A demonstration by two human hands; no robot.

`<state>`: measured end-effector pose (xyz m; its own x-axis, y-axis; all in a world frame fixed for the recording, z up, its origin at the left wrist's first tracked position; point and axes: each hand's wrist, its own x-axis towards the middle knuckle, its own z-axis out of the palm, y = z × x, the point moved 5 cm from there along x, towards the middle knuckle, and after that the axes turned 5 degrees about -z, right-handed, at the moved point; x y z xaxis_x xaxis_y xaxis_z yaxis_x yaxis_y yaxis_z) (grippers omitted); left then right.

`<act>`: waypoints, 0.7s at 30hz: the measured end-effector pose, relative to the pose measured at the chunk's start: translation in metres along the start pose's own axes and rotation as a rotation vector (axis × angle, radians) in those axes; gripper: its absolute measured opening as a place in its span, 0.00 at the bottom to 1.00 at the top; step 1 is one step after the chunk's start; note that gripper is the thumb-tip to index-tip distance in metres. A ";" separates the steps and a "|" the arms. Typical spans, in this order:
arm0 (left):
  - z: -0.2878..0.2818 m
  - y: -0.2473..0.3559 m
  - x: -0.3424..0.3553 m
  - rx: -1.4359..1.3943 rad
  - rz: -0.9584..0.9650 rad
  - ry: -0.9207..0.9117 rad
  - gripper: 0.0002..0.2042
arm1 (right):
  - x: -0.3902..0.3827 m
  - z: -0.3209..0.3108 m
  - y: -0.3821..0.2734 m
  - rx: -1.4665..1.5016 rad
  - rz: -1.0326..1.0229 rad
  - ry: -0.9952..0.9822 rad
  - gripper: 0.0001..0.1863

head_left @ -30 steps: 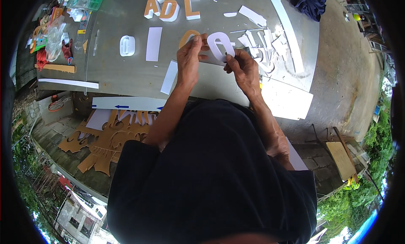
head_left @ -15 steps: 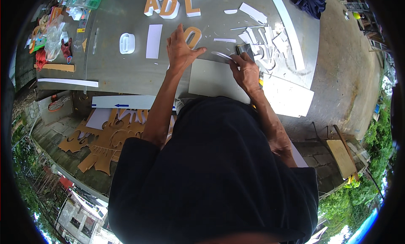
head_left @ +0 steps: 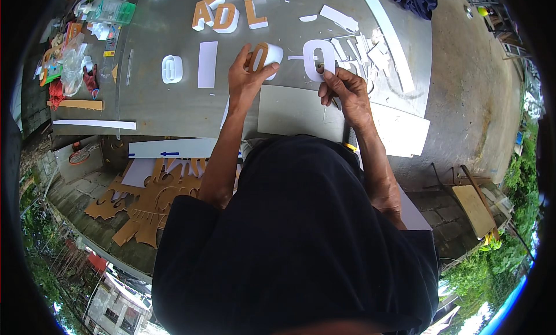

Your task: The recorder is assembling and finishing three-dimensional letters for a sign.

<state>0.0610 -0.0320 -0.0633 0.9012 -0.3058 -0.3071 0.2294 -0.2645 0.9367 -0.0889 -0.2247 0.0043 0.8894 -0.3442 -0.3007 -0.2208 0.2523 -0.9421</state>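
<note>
My left hand (head_left: 246, 77) is closed on a thick white oval ring block (head_left: 272, 57) with a tan top face, tilted above the worktable. To its right, my right hand (head_left: 347, 94) pinches a flat white oval ring (head_left: 308, 59) between thumb and fingers, its opening facing me. A grey board (head_left: 289, 117) lies below them at the table's front edge. A loose white strip (head_left: 295, 57) lies between the two pieces. Beyond my hands stand several white letter shapes (head_left: 226, 18) with tan tops.
The metal table (head_left: 147, 91) holds a white oval piece (head_left: 171, 69), a white rectangle (head_left: 207, 64), clutter with plastic bags (head_left: 73, 59) at left, white offcuts (head_left: 376, 54) and a long strip (head_left: 382, 28) at right, and dark cloth (head_left: 412, 0). Cardboard cutouts (head_left: 136, 199) lie lower left.
My left hand was spread beside the tan-topped block and now grips it, tilted. My right hand has moved slightly right and turned the flat ring from edge-on to face-on.
</note>
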 end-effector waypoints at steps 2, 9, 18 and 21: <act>0.006 0.012 -0.012 -0.133 0.017 -0.059 0.43 | -0.001 -0.003 0.002 -0.001 -0.022 0.011 0.17; 0.015 0.015 -0.035 -0.971 -0.260 -0.477 0.24 | -0.011 -0.002 -0.022 -0.265 -0.177 0.129 0.15; 0.032 0.022 -0.057 -1.227 -0.431 -0.640 0.25 | -0.027 0.035 -0.071 -0.985 -1.085 0.015 0.27; 0.037 0.024 -0.065 -1.350 -0.597 -0.652 0.27 | -0.027 0.041 -0.066 -1.130 -1.194 -0.023 0.30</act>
<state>-0.0061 -0.0527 -0.0267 0.3480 -0.8701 -0.3490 0.9300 0.3673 0.0117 -0.0819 -0.1953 0.0803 0.7636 0.1679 0.6235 0.3997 -0.8813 -0.2521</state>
